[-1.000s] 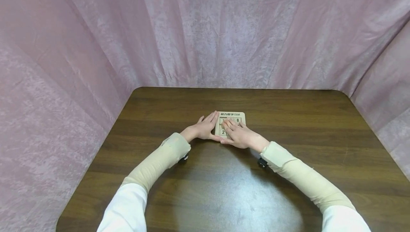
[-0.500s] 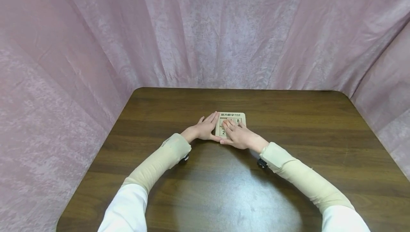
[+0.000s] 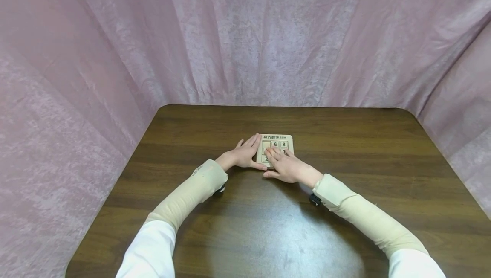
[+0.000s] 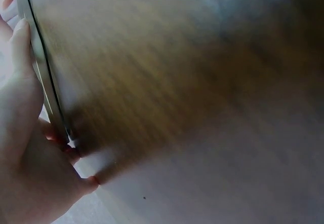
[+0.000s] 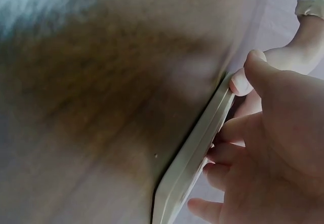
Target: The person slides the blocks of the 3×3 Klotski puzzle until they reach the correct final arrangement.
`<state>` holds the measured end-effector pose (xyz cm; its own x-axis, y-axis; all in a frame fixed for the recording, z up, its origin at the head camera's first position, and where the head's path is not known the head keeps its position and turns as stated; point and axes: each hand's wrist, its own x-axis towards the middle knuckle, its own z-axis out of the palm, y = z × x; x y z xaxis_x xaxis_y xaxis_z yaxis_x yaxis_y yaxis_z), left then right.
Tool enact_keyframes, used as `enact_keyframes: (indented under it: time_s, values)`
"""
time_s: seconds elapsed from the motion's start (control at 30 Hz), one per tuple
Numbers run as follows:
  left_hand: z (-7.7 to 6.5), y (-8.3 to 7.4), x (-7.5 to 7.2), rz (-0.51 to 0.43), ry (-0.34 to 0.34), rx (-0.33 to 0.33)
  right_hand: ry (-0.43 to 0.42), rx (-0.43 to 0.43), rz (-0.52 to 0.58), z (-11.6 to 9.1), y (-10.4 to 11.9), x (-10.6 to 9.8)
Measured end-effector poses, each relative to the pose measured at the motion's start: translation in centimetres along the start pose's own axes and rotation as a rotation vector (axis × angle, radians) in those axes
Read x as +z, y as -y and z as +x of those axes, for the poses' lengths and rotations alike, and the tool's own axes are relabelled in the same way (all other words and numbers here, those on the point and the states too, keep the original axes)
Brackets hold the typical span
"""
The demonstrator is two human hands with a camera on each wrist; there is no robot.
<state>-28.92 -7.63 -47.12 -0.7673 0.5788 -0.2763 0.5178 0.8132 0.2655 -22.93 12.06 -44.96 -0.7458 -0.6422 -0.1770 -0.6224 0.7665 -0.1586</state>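
Observation:
A pale sliding number puzzle (image 3: pixel 274 137) lies flat on the table, with dark printing along its far strip. My left hand (image 3: pixel 245 154) holds it at the left side, fingers along that edge and thumb at the near edge. Over the board, my right hand (image 3: pixel 287 168) touches a tile in the left column with its fingertips; that tile's number is covered. The upper-left slot (image 3: pixel 266 144) is bare. Beside it are tile 6 (image 3: pixel 275 144) and tile 8 (image 3: pixel 284 144). Both wrist views show the board's thin side edge (image 5: pixel 185 153).
The brown wooden table (image 3: pixel 345 141) has rounded far corners and a glossy reflection near the front. Pink curtains (image 3: pixel 245 35) hang behind it and along the sides. Each wrist wears a beige wrap with a small dark camera (image 3: pixel 315 198).
The tile at the upper left has slid toward me under my right fingertips, baring its slot and showing the 6. My right hand has shifted slightly nearer; the left hand stays put.

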Motion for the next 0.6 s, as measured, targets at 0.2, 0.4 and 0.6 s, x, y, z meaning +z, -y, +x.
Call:
enact_keyframes:
  time_s: [0.2, 0.4, 0.6]
  values:
    - [0.0, -0.1, -0.1, 0.015, 0.004, -0.008, 0.015, 0.000, 0.025, -0.2, 0.1, -0.1]
    - [-0.1, -0.3, -0.1, 0.012, 0.002, -0.010, 0.008, 0.008, 0.061, -0.5, -0.2, -0.3]
    - [-0.1, -0.2, 0.1, 0.008, -0.005, -0.005, -0.007, 0.065, 0.047, -0.6, -1.0, -0.3]
